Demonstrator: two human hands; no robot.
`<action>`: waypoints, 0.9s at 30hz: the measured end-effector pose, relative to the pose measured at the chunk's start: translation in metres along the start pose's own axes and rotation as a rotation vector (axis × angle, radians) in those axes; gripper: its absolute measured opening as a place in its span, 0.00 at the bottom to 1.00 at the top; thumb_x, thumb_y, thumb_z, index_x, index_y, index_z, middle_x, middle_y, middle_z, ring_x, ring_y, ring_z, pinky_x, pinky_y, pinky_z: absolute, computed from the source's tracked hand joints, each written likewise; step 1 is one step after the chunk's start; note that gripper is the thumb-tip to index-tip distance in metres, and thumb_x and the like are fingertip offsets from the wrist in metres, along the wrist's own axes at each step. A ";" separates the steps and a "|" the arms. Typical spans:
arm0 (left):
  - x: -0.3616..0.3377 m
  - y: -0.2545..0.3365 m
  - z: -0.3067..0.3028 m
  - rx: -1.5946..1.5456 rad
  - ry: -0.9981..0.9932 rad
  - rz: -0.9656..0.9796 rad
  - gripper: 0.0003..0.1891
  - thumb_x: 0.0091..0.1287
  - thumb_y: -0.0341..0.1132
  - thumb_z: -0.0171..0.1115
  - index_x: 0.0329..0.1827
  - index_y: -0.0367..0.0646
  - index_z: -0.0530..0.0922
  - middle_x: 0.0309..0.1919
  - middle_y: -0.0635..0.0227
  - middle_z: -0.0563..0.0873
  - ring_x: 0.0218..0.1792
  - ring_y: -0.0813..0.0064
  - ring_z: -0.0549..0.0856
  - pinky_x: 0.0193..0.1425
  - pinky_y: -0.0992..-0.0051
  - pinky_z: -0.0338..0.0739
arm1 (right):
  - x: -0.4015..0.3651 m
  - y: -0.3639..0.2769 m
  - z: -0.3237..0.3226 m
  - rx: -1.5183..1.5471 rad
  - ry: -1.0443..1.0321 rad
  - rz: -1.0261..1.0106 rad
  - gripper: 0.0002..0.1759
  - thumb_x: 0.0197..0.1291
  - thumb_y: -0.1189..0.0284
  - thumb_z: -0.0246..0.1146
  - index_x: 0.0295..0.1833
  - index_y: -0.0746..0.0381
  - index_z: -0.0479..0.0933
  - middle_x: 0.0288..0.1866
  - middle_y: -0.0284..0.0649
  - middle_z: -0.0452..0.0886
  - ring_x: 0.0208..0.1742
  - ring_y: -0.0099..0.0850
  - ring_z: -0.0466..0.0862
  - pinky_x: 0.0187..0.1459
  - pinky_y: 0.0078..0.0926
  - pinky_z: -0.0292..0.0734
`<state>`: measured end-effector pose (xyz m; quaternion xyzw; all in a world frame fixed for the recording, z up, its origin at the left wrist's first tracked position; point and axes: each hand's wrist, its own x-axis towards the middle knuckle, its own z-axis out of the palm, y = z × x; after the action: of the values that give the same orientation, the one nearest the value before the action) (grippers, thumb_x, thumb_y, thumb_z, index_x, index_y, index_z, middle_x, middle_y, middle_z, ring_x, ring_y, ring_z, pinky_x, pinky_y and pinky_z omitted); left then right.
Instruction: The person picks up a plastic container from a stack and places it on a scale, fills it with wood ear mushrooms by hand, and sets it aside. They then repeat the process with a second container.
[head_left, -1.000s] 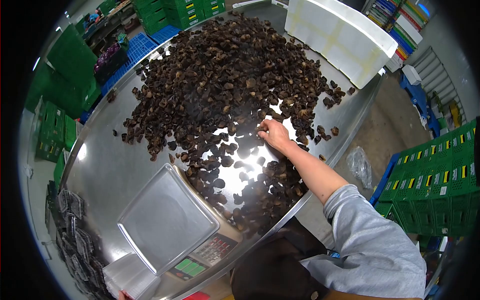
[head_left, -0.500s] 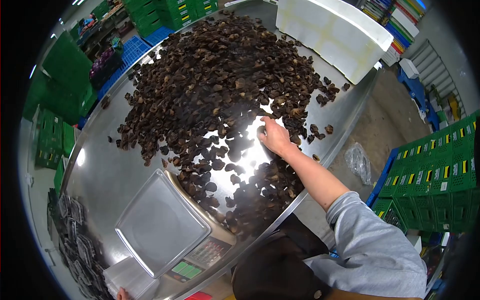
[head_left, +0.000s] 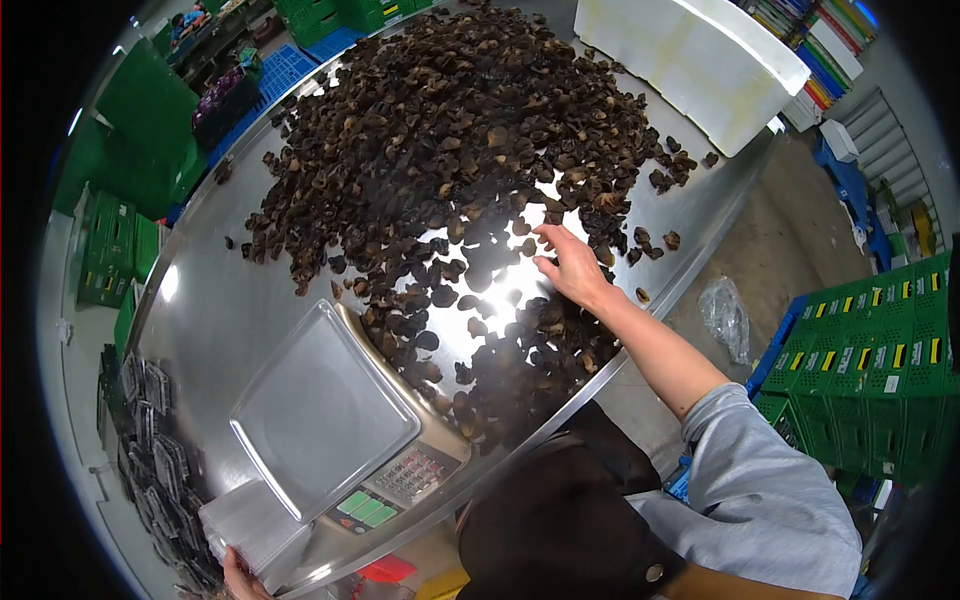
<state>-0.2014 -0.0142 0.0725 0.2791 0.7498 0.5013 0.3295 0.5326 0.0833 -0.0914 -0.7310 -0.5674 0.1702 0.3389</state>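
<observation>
R hand (head_left: 573,268) spread nr dark bits (head_left: 440,130); L hand (head_left: 240,578) (grip unclear); scale (head_left: 325,405) btwn.

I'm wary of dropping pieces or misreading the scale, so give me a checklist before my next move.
1. Right hand free to pick up: ok; thumb and fingers stand apart.
2. Dark pieces within reach: ok; some lie beside the fingertips.
3. Left hand secure on the clear plastic container: cannot tell; the picture's edge cuts it off.
4. Scale pan uncovered: ok.
5. Scale display readable: cannot tell; no digits legible.
6. Pieces well away from the table edge: not ok; one lies close.
</observation>
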 end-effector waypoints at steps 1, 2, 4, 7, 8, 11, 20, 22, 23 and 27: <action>0.051 -0.028 -0.041 0.014 0.007 -0.022 0.18 0.69 0.48 0.61 0.48 0.41 0.82 0.41 0.65 0.85 0.47 0.69 0.82 0.52 0.65 0.76 | -0.004 -0.004 0.002 0.030 -0.018 -0.010 0.19 0.59 0.74 0.65 0.56 0.61 0.76 0.45 0.44 0.81 0.45 0.39 0.83 0.51 0.36 0.79; 0.094 -0.048 -0.073 0.028 0.014 -0.045 0.18 0.69 0.48 0.61 0.48 0.42 0.83 0.39 0.66 0.85 0.45 0.70 0.82 0.50 0.66 0.77 | -0.007 -0.008 0.008 0.084 -0.063 0.002 0.17 0.59 0.74 0.64 0.55 0.62 0.77 0.44 0.44 0.82 0.45 0.39 0.84 0.50 0.36 0.79; 0.152 -0.077 -0.120 0.039 0.026 -0.065 0.18 0.68 0.48 0.62 0.48 0.42 0.83 0.38 0.67 0.85 0.43 0.71 0.82 0.48 0.67 0.77 | -0.010 -0.023 0.020 0.108 -0.102 -0.085 0.14 0.60 0.74 0.63 0.52 0.63 0.79 0.44 0.45 0.83 0.43 0.40 0.84 0.49 0.36 0.79; 0.097 -0.055 -0.064 0.247 0.754 0.351 0.16 0.72 0.46 0.61 0.45 0.40 0.83 0.26 0.69 0.82 0.28 0.74 0.81 0.36 0.77 0.76 | 0.001 -0.044 0.039 0.164 -0.124 -0.219 0.14 0.59 0.73 0.62 0.51 0.63 0.80 0.44 0.46 0.82 0.44 0.42 0.84 0.49 0.37 0.79; 0.046 -0.027 -0.020 0.311 0.788 0.495 0.15 0.74 0.43 0.59 0.45 0.38 0.82 0.28 0.68 0.82 0.30 0.74 0.81 0.37 0.76 0.76 | 0.008 -0.050 0.049 0.172 -0.121 -0.222 0.14 0.59 0.73 0.62 0.51 0.63 0.80 0.44 0.46 0.82 0.44 0.42 0.84 0.49 0.37 0.79; -0.030 -0.003 0.068 0.455 0.605 0.903 0.11 0.76 0.35 0.55 0.44 0.35 0.80 0.36 0.63 0.82 0.34 0.71 0.81 0.40 0.71 0.77 | 0.035 -0.063 0.069 0.135 -0.101 -0.206 0.13 0.59 0.72 0.62 0.49 0.63 0.81 0.45 0.47 0.83 0.45 0.45 0.84 0.49 0.39 0.78; -0.124 -0.025 0.221 0.944 -0.503 0.875 0.12 0.58 0.23 0.66 0.45 0.37 0.78 0.42 0.53 0.81 0.40 0.51 0.80 0.46 0.60 0.75 | 0.129 -0.088 0.119 -0.036 -0.203 0.115 0.12 0.57 0.63 0.67 0.42 0.57 0.88 0.41 0.47 0.87 0.48 0.45 0.86 0.52 0.40 0.79; -0.135 -0.019 0.228 0.881 -0.458 0.913 0.14 0.57 0.24 0.67 0.46 0.37 0.78 0.42 0.53 0.81 0.41 0.51 0.80 0.47 0.59 0.75 | 0.137 -0.088 0.134 -0.176 -0.229 0.140 0.12 0.56 0.59 0.70 0.37 0.57 0.88 0.39 0.46 0.88 0.46 0.44 0.86 0.49 0.40 0.80; -0.139 -0.016 0.229 0.812 -0.420 0.945 0.15 0.56 0.24 0.68 0.47 0.37 0.77 0.43 0.54 0.82 0.42 0.51 0.80 0.48 0.59 0.74 | 0.137 -0.089 0.135 -0.172 -0.231 0.141 0.12 0.56 0.59 0.70 0.37 0.57 0.88 0.39 0.46 0.88 0.46 0.44 0.86 0.49 0.40 0.80; -0.150 -0.007 0.235 0.729 -0.407 0.862 0.16 0.56 0.22 0.68 0.47 0.37 0.78 0.42 0.54 0.82 0.43 0.53 0.81 0.50 0.61 0.75 | 0.128 -0.080 0.132 -0.067 -0.273 0.065 0.13 0.56 0.61 0.69 0.39 0.59 0.87 0.40 0.46 0.87 0.45 0.46 0.86 0.49 0.41 0.79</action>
<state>0.0740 0.0041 0.0325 0.7435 0.6146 0.2365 0.1166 0.4298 0.2544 -0.1134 -0.7299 -0.5896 0.2600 0.2280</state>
